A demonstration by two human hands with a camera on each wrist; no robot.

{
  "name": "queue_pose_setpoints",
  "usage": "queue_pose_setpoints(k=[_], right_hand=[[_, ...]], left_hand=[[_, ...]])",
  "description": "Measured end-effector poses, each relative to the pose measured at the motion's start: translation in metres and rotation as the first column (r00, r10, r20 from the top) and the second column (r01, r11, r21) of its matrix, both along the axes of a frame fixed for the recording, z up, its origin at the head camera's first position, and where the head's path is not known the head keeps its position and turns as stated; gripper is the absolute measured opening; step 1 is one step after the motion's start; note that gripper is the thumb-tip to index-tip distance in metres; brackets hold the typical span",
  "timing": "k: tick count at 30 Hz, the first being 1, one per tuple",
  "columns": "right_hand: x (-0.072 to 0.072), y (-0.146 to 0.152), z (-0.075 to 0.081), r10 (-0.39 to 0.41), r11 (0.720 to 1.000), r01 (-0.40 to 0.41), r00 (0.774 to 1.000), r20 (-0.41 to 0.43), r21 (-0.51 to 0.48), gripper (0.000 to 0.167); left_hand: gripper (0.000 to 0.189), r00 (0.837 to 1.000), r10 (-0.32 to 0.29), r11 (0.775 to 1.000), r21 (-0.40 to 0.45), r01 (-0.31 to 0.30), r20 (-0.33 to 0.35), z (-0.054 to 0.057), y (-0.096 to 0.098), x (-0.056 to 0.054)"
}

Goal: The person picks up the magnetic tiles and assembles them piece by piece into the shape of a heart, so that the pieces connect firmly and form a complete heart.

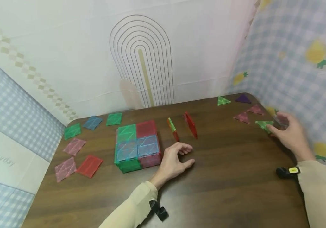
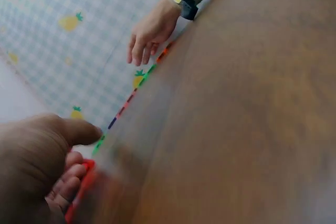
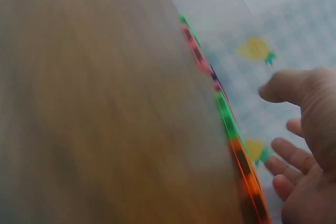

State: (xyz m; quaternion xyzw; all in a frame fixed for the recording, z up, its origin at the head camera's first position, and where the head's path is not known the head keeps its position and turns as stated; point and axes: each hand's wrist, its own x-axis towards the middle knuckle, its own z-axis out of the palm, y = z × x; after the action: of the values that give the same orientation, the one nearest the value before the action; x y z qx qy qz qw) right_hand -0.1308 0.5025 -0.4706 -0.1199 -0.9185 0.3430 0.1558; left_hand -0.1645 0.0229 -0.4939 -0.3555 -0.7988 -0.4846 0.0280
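1. Your left grip [image 1: 175, 161] is at the centre of the frame, spread, its thumb apart from loosely bent fingers; it holds nothing and is just beside the tile box's right side.
2. The tile box [image 1: 137, 146] sits left of centre on the bench [image 1: 222, 180], with green, red and two blue squares on top.
3. Your right grip [image 1: 289, 136] is at the right of the frame, spread, pinching nothing; its thumb reaches the near green triangle [image 1: 262, 123], though you cannot tell whether they touch.
4. Above that, at upper right, lie two pink triangles [image 1: 241, 117], a purple triangle [image 1: 243, 98] and a far green triangle [image 1: 223, 100].
5. A green-and-red piece [image 1: 173, 129] and a red tile [image 1: 191, 125] stand on edge just right of the box.
6. Six flat squares [image 1: 90, 166] lie at the left of the frame: two green, one blue, two pink, one red.
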Motion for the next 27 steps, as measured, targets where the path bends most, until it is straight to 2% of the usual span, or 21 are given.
queue_pose_setpoints(k=[4,7,10,13,16,20,24,27], right_hand=[[0.016,0.013,0.001,0.04,0.999,-0.041,0.997,0.066,0.023,0.089],[0.021,0.017,-0.001,0.061,0.996,-0.067,0.993,0.097,0.052,0.097],[0.021,0.017,-0.005,0.063,0.994,-0.072,0.993,0.104,0.082,0.1],[0.021,0.016,-0.01,0.066,0.992,-0.075,0.994,0.089,0.102,0.096],[0.02,0.014,-0.012,0.065,0.99,-0.074,0.994,0.085,0.117,0.094],[0.021,0.012,-0.009,0.055,0.989,-0.069,0.993,0.106,0.132,0.095],[0.024,0.012,-0.005,0.051,0.984,-0.07,0.992,0.118,0.163,0.097],[0.027,0.014,-0.002,0.05,0.98,-0.075,0.99,0.135,0.182,0.098]], left_hand=[[0.047,0.998,-0.05,0.998,0.047,0.052,-0.038,0.015,0.028,0.0],[0.052,0.996,-0.083,0.996,0.035,0.084,-0.045,0.03,0.059,-0.004],[0.057,0.996,-0.087,0.996,0.009,0.087,-0.011,0.043,0.094,-0.015],[0.061,0.996,-0.081,0.996,-0.037,0.082,0.031,0.051,0.131,-0.03],[0.066,0.992,-0.085,0.992,-0.088,0.093,0.09,0.052,0.165,-0.043],[0.072,0.984,-0.089,0.985,-0.136,0.11,0.157,0.047,0.2,-0.06],[0.079,0.983,-0.091,0.974,-0.193,0.121,0.157,0.038,0.223,-0.075],[0.082,0.98,-0.105,0.957,-0.253,0.145,0.168,0.032,0.233,-0.082]])
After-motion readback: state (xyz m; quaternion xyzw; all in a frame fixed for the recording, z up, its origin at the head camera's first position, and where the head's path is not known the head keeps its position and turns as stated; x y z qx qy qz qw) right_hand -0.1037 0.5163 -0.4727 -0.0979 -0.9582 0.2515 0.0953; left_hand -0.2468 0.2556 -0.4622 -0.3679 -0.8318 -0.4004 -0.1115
